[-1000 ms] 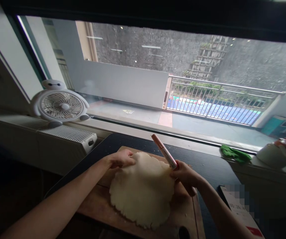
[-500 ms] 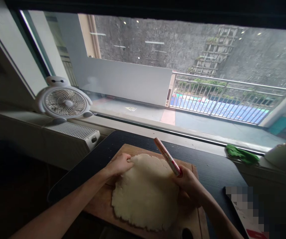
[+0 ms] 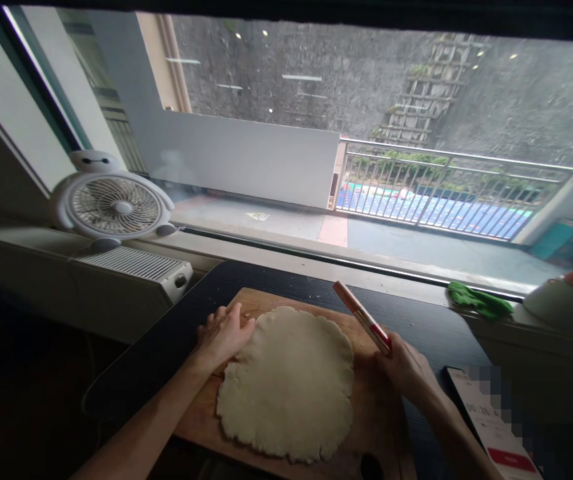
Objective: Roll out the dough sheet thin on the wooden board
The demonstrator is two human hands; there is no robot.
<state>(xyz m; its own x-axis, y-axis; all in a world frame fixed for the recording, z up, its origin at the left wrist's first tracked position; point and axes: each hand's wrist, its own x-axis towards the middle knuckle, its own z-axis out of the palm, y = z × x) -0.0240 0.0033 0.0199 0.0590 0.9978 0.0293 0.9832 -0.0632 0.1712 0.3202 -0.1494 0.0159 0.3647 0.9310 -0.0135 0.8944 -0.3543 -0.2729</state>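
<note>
A flat, ragged-edged sheet of dough lies on a wooden cutting board. My left hand rests at the board's upper left edge, fingers apart, its thumb close to the dough's rim. It holds nothing. Off the dough's right side, my right hand is closed around the lower end of a slim copper-pink cylinder with a red and white label. The cylinder points up and to the left, above the board; its exact kind does not show.
The board lies on a dark table. A phone, partly pixelated, lies at right. By the window sill are a white fan on a white heater-like unit, a green cloth and a pale container.
My left hand has let go of the dough's upper left edge and spread its fingers on the board. My right hand has moved right, off the dough, with the cylinder. The view shifted slightly.
</note>
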